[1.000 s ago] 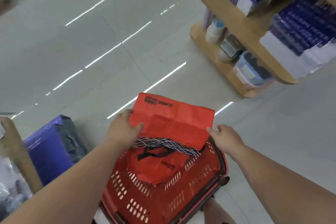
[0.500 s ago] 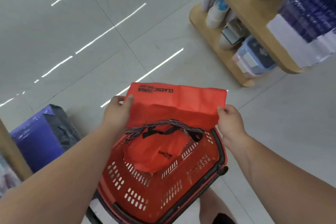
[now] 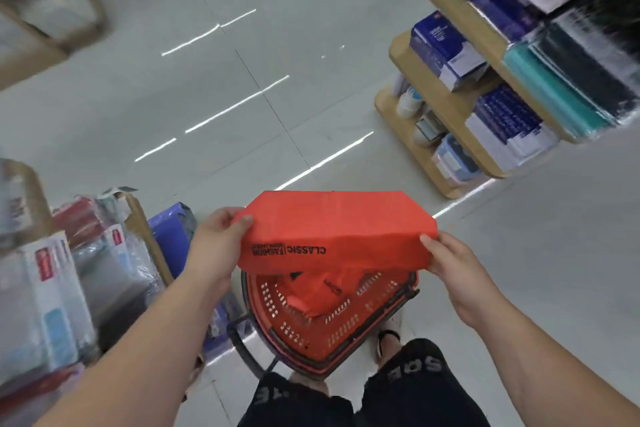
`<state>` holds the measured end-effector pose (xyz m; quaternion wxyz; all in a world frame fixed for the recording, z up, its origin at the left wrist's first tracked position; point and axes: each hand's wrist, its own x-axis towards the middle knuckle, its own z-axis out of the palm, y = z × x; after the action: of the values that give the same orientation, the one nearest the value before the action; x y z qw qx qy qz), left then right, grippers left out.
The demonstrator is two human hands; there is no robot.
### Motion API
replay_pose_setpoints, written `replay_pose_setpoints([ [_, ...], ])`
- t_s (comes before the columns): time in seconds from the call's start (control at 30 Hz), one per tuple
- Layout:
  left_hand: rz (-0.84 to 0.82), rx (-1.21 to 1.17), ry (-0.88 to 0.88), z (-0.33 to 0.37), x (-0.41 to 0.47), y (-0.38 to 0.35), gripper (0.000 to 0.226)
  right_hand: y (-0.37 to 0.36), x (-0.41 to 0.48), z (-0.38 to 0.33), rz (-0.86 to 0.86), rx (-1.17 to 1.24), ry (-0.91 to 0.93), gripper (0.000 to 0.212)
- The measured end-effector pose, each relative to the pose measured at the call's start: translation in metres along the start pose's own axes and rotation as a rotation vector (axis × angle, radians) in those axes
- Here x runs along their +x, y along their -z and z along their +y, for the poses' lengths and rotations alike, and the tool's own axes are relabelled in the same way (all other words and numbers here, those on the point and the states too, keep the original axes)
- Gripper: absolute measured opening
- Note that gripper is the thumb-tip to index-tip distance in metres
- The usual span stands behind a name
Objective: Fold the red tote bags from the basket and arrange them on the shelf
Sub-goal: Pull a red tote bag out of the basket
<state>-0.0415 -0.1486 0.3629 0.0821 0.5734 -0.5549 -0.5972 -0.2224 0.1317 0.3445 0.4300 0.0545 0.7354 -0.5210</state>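
Observation:
A red tote bag (image 3: 339, 229) with black print is folded over into a flat band and held out above the basket. My left hand (image 3: 218, 239) pinches its left end and my right hand (image 3: 446, 260) pinches its right end. Below it stands the red plastic basket (image 3: 311, 333) on the floor, with another red tote bag (image 3: 315, 291) crumpled inside. The bag's handles are hidden inside the fold.
A wooden shelf unit (image 3: 450, 107) with blue boxes, packets and jars stands to the right. On the left, a low shelf (image 3: 149, 229) holds wrapped packages, and a blue parcel (image 3: 169, 229) lies beside it. My legs in black shorts (image 3: 381, 395) are behind the basket.
The bag's far flap has been folded toward me, so the printed edge now lies nearest me. The handles are no longer visible. The view has pulled back and up.

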Motion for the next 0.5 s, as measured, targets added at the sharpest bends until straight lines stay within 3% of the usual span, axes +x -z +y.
replay_pose_setpoints([
  [0.13, 0.047, -0.027, -0.080, 0.010, -0.066, 0.035, 0.012, -0.015, -0.045, -0.033, 0.077, -0.059, 0.167, 0.021],
  [0.27, 0.232, -0.123, -0.117, 0.021, -0.124, 0.060, 0.019, -0.022, -0.070, -0.053, -0.184, -0.258, 0.364, 0.068],
  [0.37, 0.378, -0.177, -0.176, 0.025, -0.176, 0.074, 0.020, -0.020, -0.075, -0.071, -0.310, -0.568, 0.544, 0.066],
  [0.5, 0.489, -0.102, -0.223, 0.014, -0.244, 0.091, 0.014, -0.025, -0.091, -0.097, -0.450, -0.706, 0.760, 0.060],
])
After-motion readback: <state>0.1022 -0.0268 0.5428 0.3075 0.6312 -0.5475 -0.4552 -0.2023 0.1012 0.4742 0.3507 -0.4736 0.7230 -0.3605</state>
